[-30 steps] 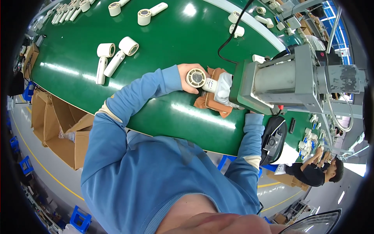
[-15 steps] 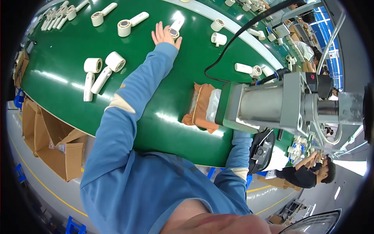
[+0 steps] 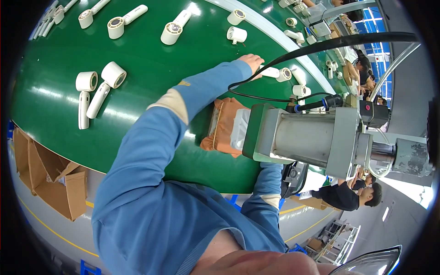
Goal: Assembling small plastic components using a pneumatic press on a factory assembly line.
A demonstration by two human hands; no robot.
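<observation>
My left hand (image 3: 251, 62) reaches across to the far side of the green table, its fingers closed about the handle end of a white handheld fan (image 3: 270, 72). That fan lies flat, its round head pointing right. A black cable (image 3: 247, 81) loops close by the wrist. My right forearm (image 3: 268, 181) runs up behind the pneumatic press (image 3: 302, 137), which hides my right hand. Orange cloth (image 3: 225, 127) covers a block at the left end of the press, next to a piece of white material (image 3: 239, 129). Another white fan (image 3: 172, 33) lies apart, left of my left hand.
Two fans (image 3: 104, 91) lie side by side on the table's left. More fans (image 3: 123, 22) line the far left, and loose white fan heads (image 3: 237, 35) sit near the rail. A cardboard box (image 3: 71, 195) stands on the floor at left. Other people (image 3: 341, 196) work at right.
My left hand has left one fan and moved right to another, closing on its handle end. The view has shifted a little. My right hand stays hidden behind the press.
</observation>
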